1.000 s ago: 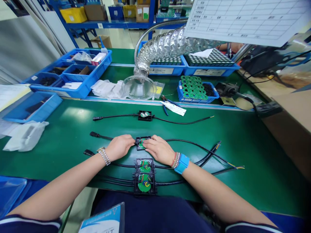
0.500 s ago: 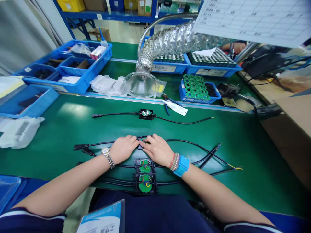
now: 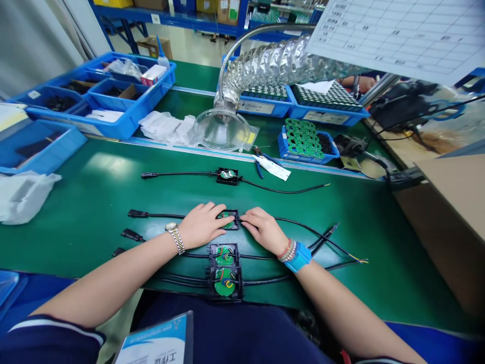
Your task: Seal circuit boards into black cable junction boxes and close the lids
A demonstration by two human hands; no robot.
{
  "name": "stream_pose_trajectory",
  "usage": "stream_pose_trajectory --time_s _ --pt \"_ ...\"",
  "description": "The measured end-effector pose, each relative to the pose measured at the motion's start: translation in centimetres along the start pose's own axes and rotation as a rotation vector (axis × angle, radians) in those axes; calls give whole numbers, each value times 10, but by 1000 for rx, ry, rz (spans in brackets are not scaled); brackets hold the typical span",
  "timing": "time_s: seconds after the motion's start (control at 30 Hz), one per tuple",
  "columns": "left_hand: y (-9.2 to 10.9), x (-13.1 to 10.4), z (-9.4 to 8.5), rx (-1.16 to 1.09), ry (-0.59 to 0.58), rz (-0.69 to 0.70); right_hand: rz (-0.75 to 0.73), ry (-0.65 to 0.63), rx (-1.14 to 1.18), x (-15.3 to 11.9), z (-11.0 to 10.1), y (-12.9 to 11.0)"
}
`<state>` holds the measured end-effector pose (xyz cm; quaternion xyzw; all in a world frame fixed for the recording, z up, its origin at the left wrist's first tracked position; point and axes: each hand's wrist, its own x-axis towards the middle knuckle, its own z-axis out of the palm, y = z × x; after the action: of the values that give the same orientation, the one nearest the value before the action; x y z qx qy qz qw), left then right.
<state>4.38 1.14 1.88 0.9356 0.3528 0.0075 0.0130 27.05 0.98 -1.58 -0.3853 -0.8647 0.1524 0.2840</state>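
My left hand [image 3: 200, 225] reaches over the left side of a small black plastic housing [image 3: 237, 227]. Its fingers and thumb grip the housing, one fingertip lying on the green circuit board [image 3: 226, 225] inside. At the housing's right end, my right hand [image 3: 263, 230] pinches the black cable [image 3: 288, 219] where it enters. Another cable leaves on the left and ends in a black connector [image 3: 137, 214]. Nearer my body, two similar open housings [image 3: 241, 283] lie against each other, with green boards, coloured wires and cables on both sides.
A further housing [image 3: 227, 176] with cables lies beyond my hands. Behind it are pliers [image 3: 259, 167], a clear funnel-shaped hood [image 3: 222, 132] on a foil duct, and a blue bin of green boards [image 3: 303, 139]. Blue trays [image 3: 129, 121] stand left; a cardboard box [image 3: 428, 237] is at right.
My right hand has moved right, off the board to the cable at the housing's right end. My left hand has shifted right, further over the housing. The view has tilted slightly.
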Motion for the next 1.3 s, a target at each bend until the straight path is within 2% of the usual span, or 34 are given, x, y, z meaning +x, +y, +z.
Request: stream_pose_trajectory --time_s 0.23,0.4,0.53,0.63,0.77,0.9,1.0,1.07,1.13,1.23,1.3 --pt "1 6 -1 22 -22 5 -96 -110 -140 3 5 2" --pt "-21 -12 -3 -156 -45 40 -58 -99 -76 0 -4 8" --pt "-48 -36 -1 -268 -46 -148 22 -88 -27 -6 -11 19" --pt "-56 -49 -6 -319 -20 -241 42 -88 32 -6 -20 17" --pt "-43 -66 -27 -405 43 -201 -3 -95 88 -11 -40 -8" --pt "-17 -91 -34 -464 -61 -139 -30 -217 88 -32 -49 -38" --pt "-11 -102 -30 -504 -141 -126 -16 -284 95 -44 -49 -42" --pt "-20 -95 -32 -498 -146 -95 -14 -287 84 -38 -52 -33" --pt "-39 -72 -36 -434 -94 -98 -3 -233 36 -19 -55 -14" --pt "-71 -13 -38 -236 25 -205 88 -85 -109 28 -50 24" --pt "-87 29 -32 -178 26 -296 196 -25 -167 60 -38 46"
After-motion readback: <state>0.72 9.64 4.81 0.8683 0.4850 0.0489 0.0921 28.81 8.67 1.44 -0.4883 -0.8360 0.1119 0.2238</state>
